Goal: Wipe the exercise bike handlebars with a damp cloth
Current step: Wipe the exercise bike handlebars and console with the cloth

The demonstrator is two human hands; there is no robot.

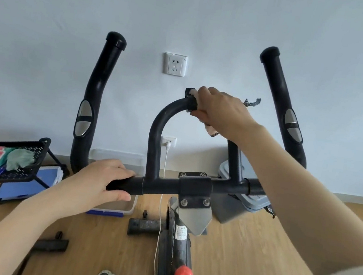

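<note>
Looking down at the exercise bike handlebars (195,188), I see the crossbar (160,186) running across the middle, a centre loop (155,138) rising from it and 2 outer grips (95,85) angling up at either side. A black mesh rack (37,149) sits on the floor (255,237) at the left edge. My left hand (106,183) curls around the crossbar's left end. My right hand (220,110) grips the top of the loop, fingers wrapped over the cloth (210,130); a corner hangs below my palm.
</note>
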